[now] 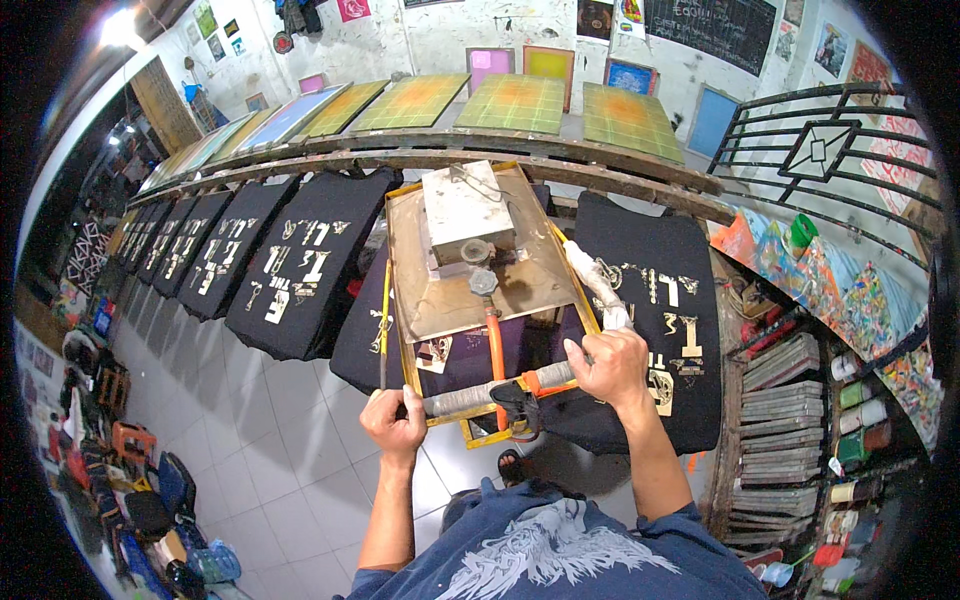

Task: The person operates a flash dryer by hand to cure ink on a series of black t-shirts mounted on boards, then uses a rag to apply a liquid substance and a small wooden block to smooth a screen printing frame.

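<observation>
A flash dryer with a flat, brownish metal hood [420, 290] and a white box [462, 212] on top stands over a black printed T-shirt in front of me. Its yellow frame ends toward me in a grey taped handle bar [465, 402]. My left hand [394, 420] is closed round the bar's left end. Round the right end, beside a white-wrapped part [597, 280] of the frame, my right hand [613, 366] is closed too. An orange hose [495, 350] runs from the hood to the bar's middle, where a black strap [515, 405] hangs. The hood hides most of the shirt below.
More black T-shirts with cream print [300, 260] lie in a row to the left, and another [655, 310] is at the right. Behind runs a wooden rail [440, 145] with yellow-green screens [510, 103]. Stacked frames [780, 430] and paint-smeared cloth [850, 290] are at right.
</observation>
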Demonstrator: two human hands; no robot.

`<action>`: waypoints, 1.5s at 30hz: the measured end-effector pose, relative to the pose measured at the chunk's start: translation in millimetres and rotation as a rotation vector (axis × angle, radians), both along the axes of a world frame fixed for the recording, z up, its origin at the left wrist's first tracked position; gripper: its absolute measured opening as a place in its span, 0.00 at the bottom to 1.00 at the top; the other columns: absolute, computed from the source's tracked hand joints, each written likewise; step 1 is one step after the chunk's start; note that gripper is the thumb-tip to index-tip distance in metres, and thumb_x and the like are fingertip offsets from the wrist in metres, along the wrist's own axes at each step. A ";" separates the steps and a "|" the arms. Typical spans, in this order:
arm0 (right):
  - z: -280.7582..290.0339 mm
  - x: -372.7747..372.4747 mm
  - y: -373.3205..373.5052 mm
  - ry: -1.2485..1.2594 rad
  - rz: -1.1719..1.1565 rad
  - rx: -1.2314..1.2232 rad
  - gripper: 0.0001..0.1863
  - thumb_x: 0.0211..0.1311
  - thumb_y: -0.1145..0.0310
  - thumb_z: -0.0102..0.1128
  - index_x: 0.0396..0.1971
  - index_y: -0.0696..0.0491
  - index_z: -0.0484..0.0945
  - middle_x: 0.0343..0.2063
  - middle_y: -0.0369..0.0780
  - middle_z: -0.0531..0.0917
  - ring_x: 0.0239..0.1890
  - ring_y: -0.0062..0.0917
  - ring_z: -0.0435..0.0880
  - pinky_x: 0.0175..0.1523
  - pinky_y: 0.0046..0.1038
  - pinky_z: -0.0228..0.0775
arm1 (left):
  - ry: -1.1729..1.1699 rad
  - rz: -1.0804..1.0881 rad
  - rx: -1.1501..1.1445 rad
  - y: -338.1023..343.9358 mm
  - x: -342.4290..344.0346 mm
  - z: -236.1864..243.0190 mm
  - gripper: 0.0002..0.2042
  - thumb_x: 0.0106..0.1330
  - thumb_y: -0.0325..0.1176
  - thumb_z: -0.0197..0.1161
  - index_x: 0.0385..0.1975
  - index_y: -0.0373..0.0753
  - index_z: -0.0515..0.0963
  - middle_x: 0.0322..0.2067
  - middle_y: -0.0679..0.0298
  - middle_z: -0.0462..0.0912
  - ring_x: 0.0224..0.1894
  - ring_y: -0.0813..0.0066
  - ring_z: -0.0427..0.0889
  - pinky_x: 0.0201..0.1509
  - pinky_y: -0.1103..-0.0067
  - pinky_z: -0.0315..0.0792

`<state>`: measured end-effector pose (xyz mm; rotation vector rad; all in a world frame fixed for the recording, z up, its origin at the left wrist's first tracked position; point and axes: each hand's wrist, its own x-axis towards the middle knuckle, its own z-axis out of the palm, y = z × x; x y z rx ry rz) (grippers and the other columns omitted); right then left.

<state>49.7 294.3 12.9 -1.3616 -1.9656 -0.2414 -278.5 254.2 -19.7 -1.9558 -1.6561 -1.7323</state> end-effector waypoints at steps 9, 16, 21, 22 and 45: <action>1.2 -3.6 -1.4 0.011 0.016 -0.011 0.22 0.62 0.63 0.66 0.10 0.51 0.70 0.12 0.43 0.76 0.18 0.41 0.78 0.30 0.41 0.68 | 0.032 -0.076 0.068 5.0 -7.8 -2.9 0.13 0.64 0.25 0.63 0.15 0.37 0.75 0.14 0.61 0.72 0.16 0.66 0.66 0.23 0.70 0.57; -4.4 -0.4 -23.7 -0.046 -0.006 -0.060 0.16 0.59 0.60 0.69 0.17 0.51 0.77 0.15 0.41 0.78 0.21 0.38 0.79 0.32 0.40 0.69 | 0.043 -0.105 0.058 6.0 -14.8 -5.0 0.13 0.62 0.25 0.62 0.15 0.37 0.75 0.12 0.61 0.70 0.15 0.66 0.66 0.23 0.71 0.58; -11.9 -0.6 -17.8 -0.030 0.000 0.023 0.15 0.56 0.63 0.68 0.16 0.51 0.74 0.15 0.41 0.75 0.20 0.38 0.76 0.30 0.40 0.65 | 0.028 -0.101 0.044 3.8 -12.8 0.4 0.12 0.62 0.24 0.62 0.15 0.36 0.77 0.13 0.60 0.71 0.15 0.66 0.68 0.23 0.72 0.59; -9.5 -2.0 -17.4 -0.023 -0.005 0.046 0.16 0.56 0.65 0.67 0.14 0.51 0.71 0.14 0.41 0.73 0.20 0.38 0.75 0.30 0.39 0.63 | 0.023 -0.096 0.048 5.4 -12.0 0.5 0.11 0.60 0.23 0.63 0.15 0.37 0.75 0.13 0.61 0.71 0.14 0.66 0.68 0.22 0.72 0.59; -5.8 5.5 -19.9 -0.031 0.076 0.020 0.18 0.57 0.61 0.68 0.13 0.48 0.70 0.16 0.41 0.74 0.21 0.41 0.75 0.30 0.45 0.64 | -0.080 0.131 -0.032 -3.9 6.3 9.9 0.10 0.64 0.24 0.65 0.19 0.35 0.80 0.17 0.60 0.81 0.19 0.66 0.79 0.26 0.73 0.70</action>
